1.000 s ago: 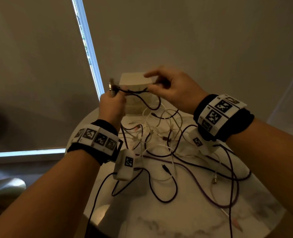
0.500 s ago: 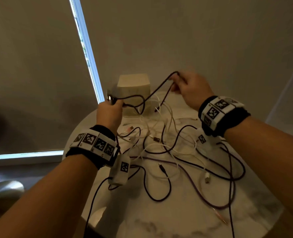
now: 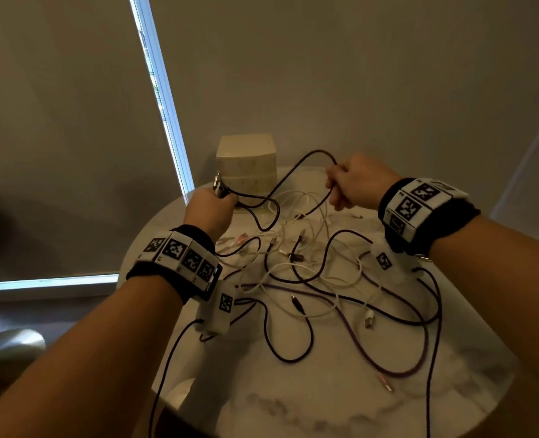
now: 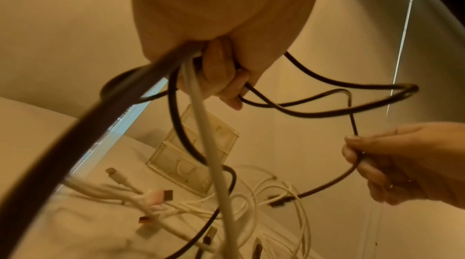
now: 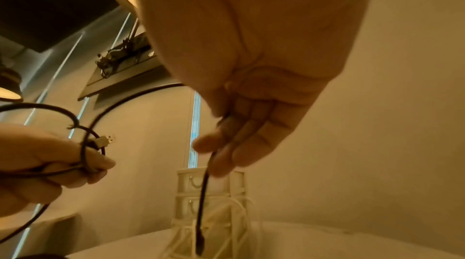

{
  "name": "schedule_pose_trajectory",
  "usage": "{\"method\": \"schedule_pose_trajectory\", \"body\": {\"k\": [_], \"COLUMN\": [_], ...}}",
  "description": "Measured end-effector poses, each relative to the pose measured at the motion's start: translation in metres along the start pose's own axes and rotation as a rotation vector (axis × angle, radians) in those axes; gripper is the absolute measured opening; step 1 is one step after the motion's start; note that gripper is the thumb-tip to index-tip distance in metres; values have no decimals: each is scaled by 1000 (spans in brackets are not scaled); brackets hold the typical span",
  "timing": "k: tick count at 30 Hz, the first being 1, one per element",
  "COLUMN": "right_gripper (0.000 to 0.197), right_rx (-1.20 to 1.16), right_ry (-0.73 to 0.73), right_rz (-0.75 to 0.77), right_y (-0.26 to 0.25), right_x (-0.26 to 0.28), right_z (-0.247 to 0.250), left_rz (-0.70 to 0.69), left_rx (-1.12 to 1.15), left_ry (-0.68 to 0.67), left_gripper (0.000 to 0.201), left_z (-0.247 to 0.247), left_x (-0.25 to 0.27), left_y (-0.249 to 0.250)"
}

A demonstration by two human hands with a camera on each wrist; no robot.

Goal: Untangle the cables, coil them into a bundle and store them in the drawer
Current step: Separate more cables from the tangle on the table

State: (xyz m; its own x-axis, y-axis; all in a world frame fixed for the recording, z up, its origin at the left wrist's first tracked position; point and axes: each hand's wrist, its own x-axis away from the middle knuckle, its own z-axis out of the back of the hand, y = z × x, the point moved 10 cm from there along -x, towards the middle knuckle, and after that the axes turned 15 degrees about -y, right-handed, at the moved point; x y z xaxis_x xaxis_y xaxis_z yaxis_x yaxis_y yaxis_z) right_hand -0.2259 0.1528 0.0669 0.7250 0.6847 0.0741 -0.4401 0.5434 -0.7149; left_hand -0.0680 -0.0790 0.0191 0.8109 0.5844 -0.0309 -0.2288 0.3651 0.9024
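Observation:
A black cable [image 3: 296, 167] arcs between my two hands above the round marble table [image 3: 325, 406]. My left hand [image 3: 212, 205] grips its coiled loops near the USB plug [image 5: 105, 140], seen in the left wrist view as black cable [image 4: 314, 112] held by curled fingers [image 4: 221, 76]. My right hand [image 3: 353, 181] pinches the same cable further along; its free end [image 5: 201, 174] hangs below the fingers [image 5: 241, 144]. Under both hands a tangle of white, black and purple cables [image 3: 309, 279] lies on the table. A small pale drawer unit [image 3: 247, 169] stands at the table's back edge.
A wall rises right behind the table, with a bright window strip [image 3: 163, 99] at the left. Loose plugs [image 3: 369, 322] lie among the cables. The table's front part [image 3: 293, 415] carries only a few cable ends. A grey rounded object [image 3: 5, 346] sits low at the left.
My right hand has moved right and away from the left, drawing the black cable out into a longer arc. The left hand keeps its grip near the plug and has sunk slightly.

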Motion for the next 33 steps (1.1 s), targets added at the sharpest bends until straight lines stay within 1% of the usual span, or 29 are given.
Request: {"method": "schedule_pose_trajectory", "body": {"k": [1,2,3,4,5,6,7,8,9,10,12,13,14,15,16,17,19,20,22,23,25,26,28,30,31,33], "right_gripper": [39,33,25,18,16,16,18,20,24,28,33,32,31,27,24,26,36,41,55,59,58,57,62,68,69,68], "right_rx": [-3,9,2,-22,-50,-58,-25,47,144,254,484,596,697,766,780,758,660,592,439,366,279,240,145,21,-79,-237], "right_ry": [76,202,330,425,475,494,491,467,410,317,50,-93,-203,-256,-257,-228,-152,-127,-67,-15,75,58,-93,-250,-297,-344], "right_rz": [74,192,337,486,604,671,676,618,497,329,-34,-173,-267,-318,-330,-314,-249,-214,-146,-94,86,187,333,435,481,514], "right_y": [-5,-16,-29,-44,-57,-67,-75,-78,-75,-64,-24,-4,13,22,25,22,10,2,-12,-22,-51,-65,-87,-102,-107,-105], "right_x": [0,4,14,27,37,44,47,44,36,25,11,12,15,18,21,21,15,12,7,7,14,19,25,28,29,31], "right_z": [9,23,36,45,50,52,52,48,43,34,6,-9,-22,-29,-30,-27,-18,-15,-9,-5,-2,-9,-39,-70,-81,-93], "left_rz": [7,11,15,22,29,34,36,33,15,-24,-110,-141,-165,-185,-196,-207,-227,-234,-254,-262,-271,-282,-320,-324,-311,-293], "left_rx": [-17,-44,-73,-95,-107,-110,-107,-95,-75,-52,-13,12,35,52,71,98,130,104,5,-41,-64,-37,87,343,471,664], "left_ry": [-22,-43,-65,-84,-101,-116,-123,-121,-108,-84,-27,2,34,69,104,121,127,139,154,152,132,112,28,-130,-201,-283], "left_gripper": [27,27,26,24,23,22,22,23,24,24,22,20,20,25,29,29,21,19,23,26,29,29,32,36,37,37], "left_z": [-3,-6,-10,-13,-16,-19,-21,-21,-19,-14,-2,4,12,18,25,29,31,32,32,31,26,21,7,-13,-21,-26], "left_x": [0,1,1,1,1,1,2,3,3,4,7,8,8,9,10,10,9,10,11,10,12,15,23,29,32,33], "left_y": [0,1,1,0,-2,-2,-3,-3,-2,1,12,15,19,23,27,30,39,44,53,56,60,63,74,86,91,98]}}
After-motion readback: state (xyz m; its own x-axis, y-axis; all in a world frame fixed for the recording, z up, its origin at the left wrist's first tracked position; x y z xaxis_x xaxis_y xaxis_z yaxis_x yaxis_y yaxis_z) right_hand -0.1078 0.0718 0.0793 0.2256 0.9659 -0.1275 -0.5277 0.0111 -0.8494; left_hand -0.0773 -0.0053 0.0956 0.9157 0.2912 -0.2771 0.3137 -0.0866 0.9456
